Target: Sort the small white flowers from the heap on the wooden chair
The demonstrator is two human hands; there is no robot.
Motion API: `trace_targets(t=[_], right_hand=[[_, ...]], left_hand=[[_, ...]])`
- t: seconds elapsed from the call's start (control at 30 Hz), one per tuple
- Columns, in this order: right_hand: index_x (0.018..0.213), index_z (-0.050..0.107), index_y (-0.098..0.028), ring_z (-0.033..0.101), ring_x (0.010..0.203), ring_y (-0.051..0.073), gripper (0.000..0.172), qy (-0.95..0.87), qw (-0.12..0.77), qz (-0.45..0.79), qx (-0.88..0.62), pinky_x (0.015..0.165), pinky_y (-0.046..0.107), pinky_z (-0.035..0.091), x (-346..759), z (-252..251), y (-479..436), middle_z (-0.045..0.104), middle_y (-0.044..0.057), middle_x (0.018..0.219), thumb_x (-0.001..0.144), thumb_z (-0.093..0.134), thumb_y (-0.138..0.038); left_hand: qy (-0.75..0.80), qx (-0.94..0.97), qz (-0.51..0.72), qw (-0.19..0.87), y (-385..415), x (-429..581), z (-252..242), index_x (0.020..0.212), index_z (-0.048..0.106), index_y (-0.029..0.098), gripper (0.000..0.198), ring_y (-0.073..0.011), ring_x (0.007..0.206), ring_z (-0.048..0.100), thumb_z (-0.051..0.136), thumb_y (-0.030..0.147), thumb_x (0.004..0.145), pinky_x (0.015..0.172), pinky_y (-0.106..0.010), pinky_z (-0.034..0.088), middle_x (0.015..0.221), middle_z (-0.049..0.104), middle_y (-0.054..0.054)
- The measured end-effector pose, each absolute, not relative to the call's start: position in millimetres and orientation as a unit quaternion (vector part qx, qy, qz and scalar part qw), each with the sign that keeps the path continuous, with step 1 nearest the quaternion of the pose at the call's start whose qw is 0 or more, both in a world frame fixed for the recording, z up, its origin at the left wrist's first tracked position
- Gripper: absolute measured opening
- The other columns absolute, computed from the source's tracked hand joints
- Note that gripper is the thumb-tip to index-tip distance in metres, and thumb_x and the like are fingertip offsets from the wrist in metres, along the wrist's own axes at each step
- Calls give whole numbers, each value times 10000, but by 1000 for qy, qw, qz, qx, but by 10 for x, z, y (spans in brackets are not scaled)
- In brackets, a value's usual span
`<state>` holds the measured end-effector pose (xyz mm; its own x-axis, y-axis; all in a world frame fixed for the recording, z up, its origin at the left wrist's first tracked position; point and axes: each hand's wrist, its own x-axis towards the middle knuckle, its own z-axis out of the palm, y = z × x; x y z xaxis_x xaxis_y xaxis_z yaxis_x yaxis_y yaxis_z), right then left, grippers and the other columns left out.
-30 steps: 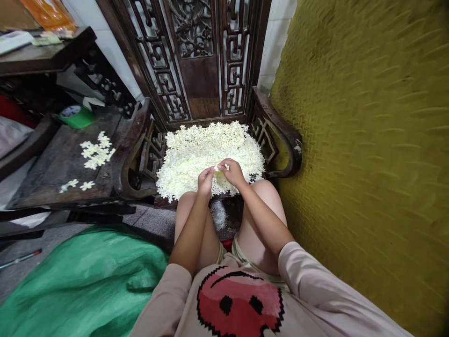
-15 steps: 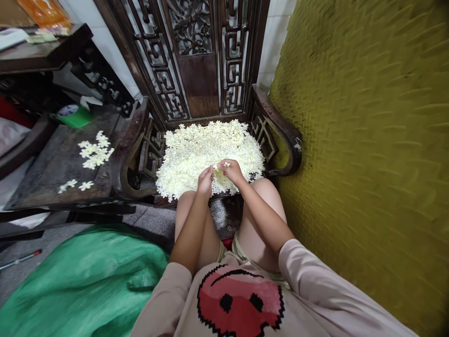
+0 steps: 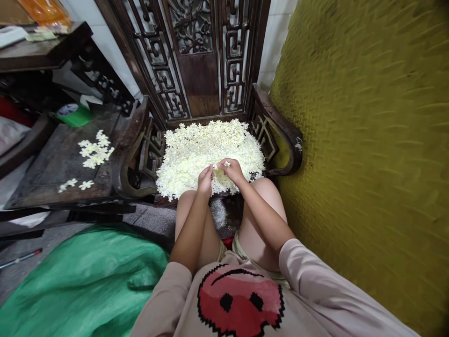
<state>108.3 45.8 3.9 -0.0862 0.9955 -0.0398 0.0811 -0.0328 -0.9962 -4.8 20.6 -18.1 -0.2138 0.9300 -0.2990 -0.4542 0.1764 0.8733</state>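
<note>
Flowers (image 3: 196, 150) – small, white and cream – lie heaped across the seat of a dark carved wooden chair (image 3: 280, 135) in front of my bare knees. Both my hands hover over the near edge of the heap, close together, almost touching.

My right hand (image 3: 233, 172) has its fingers bunched, and the fingertips pinch one tiny white blossom (image 3: 227, 163) just above the heap. My left hand (image 3: 205, 180) is curled in, fingers together, tips pressed against a pale bit of petal (image 3: 214, 166) between the two hands. Whether the left hand truly grips it, I cannot tell.

To my left stands a second dark chair seat (image 3: 52, 173), with a small cluster of loose flowers (image 3: 94, 150) on it and a few more (image 3: 75, 184) nearer me. A green woven sack (image 3: 80, 276) covers the floor beside my left leg – a yellow-green textured wall (image 3: 368, 140) rises on my right.
</note>
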Motion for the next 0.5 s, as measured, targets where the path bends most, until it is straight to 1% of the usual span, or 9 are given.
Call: trace_targets(t=[0.13, 0.2, 0.27, 0.4, 0.5], right_hand=[[661, 652, -151, 557, 665, 147, 252, -576, 447, 457, -509, 691, 291, 449, 1091, 23, 465, 619, 22, 680, 668, 614, -401], [642, 641, -152, 564, 694, 151, 230, -591, 440, 445, -509, 730, 297, 441, 1092, 25, 469, 617, 17, 671, 664, 615, -380], [624, 624, -154, 555, 659, 141, 221, -593, 428, 456, -507, 697, 286, 441, 1086, 22, 473, 604, 7, 652, 654, 620, -373], [622, 611, -150, 486, 509, 101, 265, -550, 414, 512, -514, 547, 253, 415, 1070, -8, 488, 582, -6, 616, 633, 634, -414], [664, 631, -144, 465, 473, 96, 306, -494, 432, 526, -541, 502, 249, 405, 1094, -40, 515, 611, 12, 638, 623, 641, -447]], left_hand=[[535, 278, 598, 529, 186, -29, -151, 670, 584, 150, 292, -66, 526, 362, 687, 423, 669, 535, -200, 306, 533, 400, 48], [544, 297, 603, 502, 165, -14, -135, 664, 577, 151, 278, -74, 540, 377, 676, 410, 680, 550, -205, 317, 534, 409, 45], [554, 299, 608, 484, 147, -6, -130, 665, 565, 156, 253, -79, 544, 388, 664, 387, 695, 551, -205, 319, 536, 414, 45], [577, 257, 619, 467, 141, -31, -153, 698, 551, 168, 205, -74, 510, 368, 608, 358, 749, 529, -194, 306, 516, 390, 55], [579, 233, 626, 467, 154, -69, -184, 714, 547, 171, 198, -66, 488, 348, 600, 356, 760, 515, -183, 299, 511, 371, 61]])
